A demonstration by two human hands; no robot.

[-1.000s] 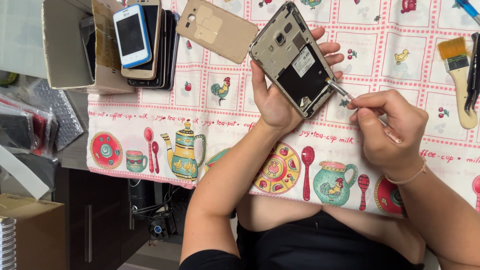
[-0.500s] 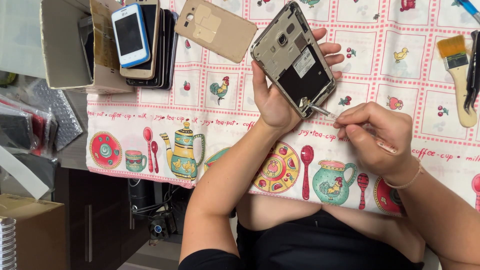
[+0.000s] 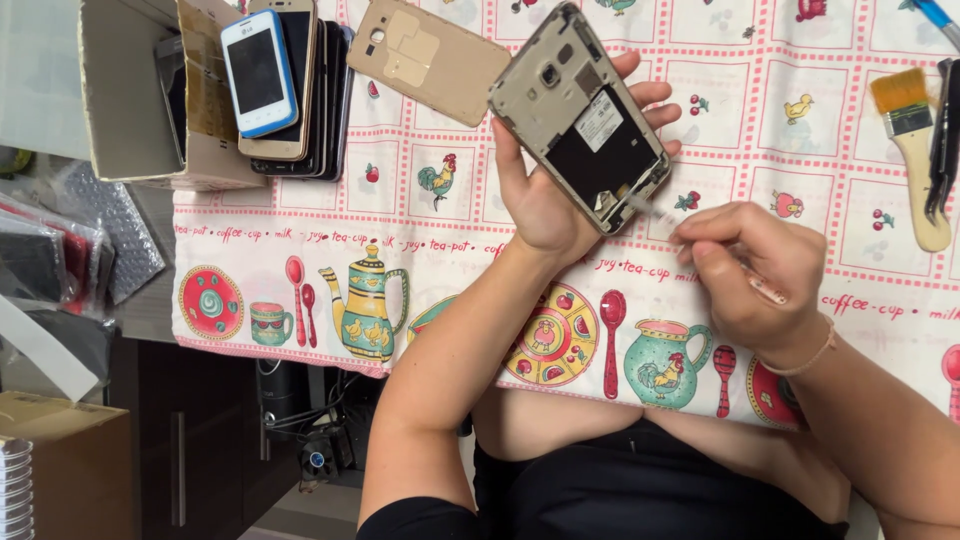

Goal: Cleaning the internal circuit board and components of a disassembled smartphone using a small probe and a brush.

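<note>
Left hand (image 3: 545, 200) wrapped around an opened smartphone (image 3: 585, 115), palm behind its lower end, fingertips showing past the far edge, thumb along the near edge. Grip closed on the phone, which is held up tilted above the tablecloth (image 3: 400, 240). Right hand (image 3: 755, 270) pinched tight around a thin screwdriver (image 3: 700, 245), fingers curled together; tip touches the phone's lower corner.

Phone: back cover off, grey inner frame exposed, camera lens near top, dark empty battery bay with a white sticker, small metal parts at the bottom edge.

Gold back cover (image 3: 430, 58) lies flat on the cloth just left of the phone, not touching it. Stack of phones (image 3: 285, 85), white-and-blue one on top, leans at a cardboard box (image 3: 130, 100) at upper left. Paintbrush (image 3: 915, 150) with wooden handle lies at the right edge, a dark tool beside it; can't tell what kind.

Versus half a second ago: right hand has shifted slightly up and toward the phone, tip sits at the same bottom corner. Left hand and phone unchanged. Cover, stack and brush have not moved.
</note>
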